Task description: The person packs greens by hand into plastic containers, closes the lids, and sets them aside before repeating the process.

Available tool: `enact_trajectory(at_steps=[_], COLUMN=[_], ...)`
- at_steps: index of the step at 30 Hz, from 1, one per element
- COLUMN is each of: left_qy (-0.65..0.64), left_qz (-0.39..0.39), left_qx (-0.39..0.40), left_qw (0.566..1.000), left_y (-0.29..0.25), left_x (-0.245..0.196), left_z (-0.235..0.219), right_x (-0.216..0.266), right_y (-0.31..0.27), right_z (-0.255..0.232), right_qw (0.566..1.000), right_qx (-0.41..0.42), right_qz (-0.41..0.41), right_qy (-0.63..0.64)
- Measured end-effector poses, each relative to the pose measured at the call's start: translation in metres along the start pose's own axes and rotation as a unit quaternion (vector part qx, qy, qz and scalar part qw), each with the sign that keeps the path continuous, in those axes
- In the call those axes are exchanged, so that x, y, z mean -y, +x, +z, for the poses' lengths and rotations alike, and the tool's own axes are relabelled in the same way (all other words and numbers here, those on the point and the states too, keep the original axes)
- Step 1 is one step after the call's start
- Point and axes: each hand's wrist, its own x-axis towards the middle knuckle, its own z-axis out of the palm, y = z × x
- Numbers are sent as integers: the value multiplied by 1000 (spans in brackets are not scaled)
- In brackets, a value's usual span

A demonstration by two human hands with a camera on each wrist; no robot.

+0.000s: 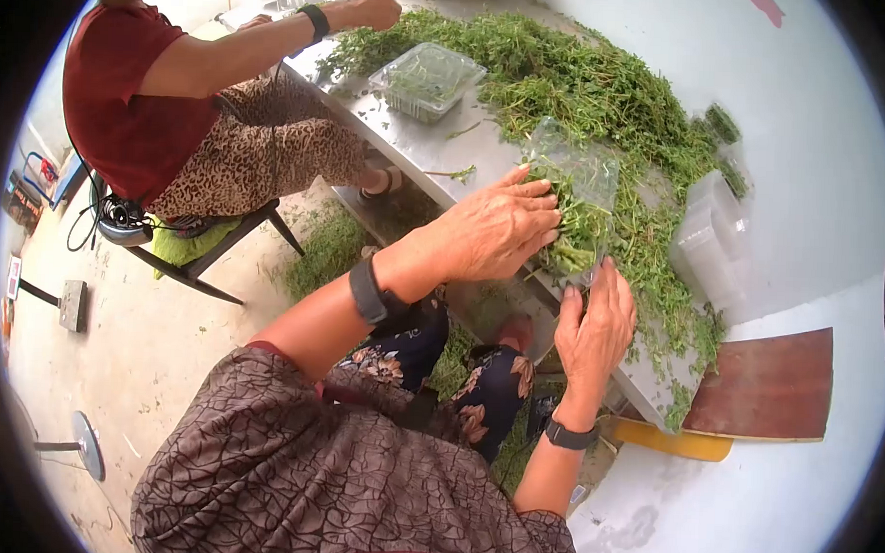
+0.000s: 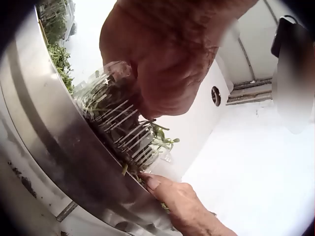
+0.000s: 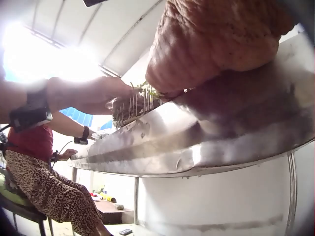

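A clear plastic box (image 2: 123,123) full of leafy green stems (image 1: 583,223) stands at the near table edge, its clear lid (image 1: 569,154) raised on the far side. Over the greens lies my left hand (image 1: 493,225), fingers extended and pressing on them; it is large at the top of the left wrist view (image 2: 162,59). My right hand (image 1: 597,326) rests against the near right end of the box, its fingers nearly straight and the thumb apart. In the right wrist view, the ribbed side of the box (image 3: 135,108) shows beneath the left hand (image 3: 93,96).
A long pile of loose greens (image 1: 595,82) covers the back of the metal table (image 1: 389,128). One filled clear box (image 1: 428,79) stands left, and stacked empty boxes (image 1: 712,227) stand right. Another person (image 1: 127,100) sits at the left, an arm over the table. A reddish board (image 1: 765,385) lies beyond the right end.
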Motion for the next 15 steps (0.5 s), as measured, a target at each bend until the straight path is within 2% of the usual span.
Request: enact_trajectory(at_steps=[3,5,7,9,11,12,13,15], left_qy=[10,-15,-85,-58,-185,-144,-144,-177], left_qz=[-3,-20,1,-5,-123,-156,-155,-230], left_qx=[-6,21,-79,-90,-152,-191,-195,-185], left_qw=[1000,999,993,994,963,958,958,939], left_y=[0,-2,-5,-19,-30,-38,-44,-53], left_x=[3,6,4,3,-1,-3,-3,-4], left_z=[6,3,-1,-7,-11,-8,-7,-7], right_x=[1,1,-1,-7,-10,-13,-16,-21], right_y=[0,0,0,-3,-3,-2,-1,0], right_z=[1,1,0,2,1,1,2,0], right_qw=[1000,1000,1000,1000,999,996,991,987], right_qx=[-8,-11,-4,-15,-28,-42,-55,-69], right_qz=[-2,-1,5,-7,-11,-5,1,-11], right_qy=[-9,-3,-8,23,31,76,120,142])
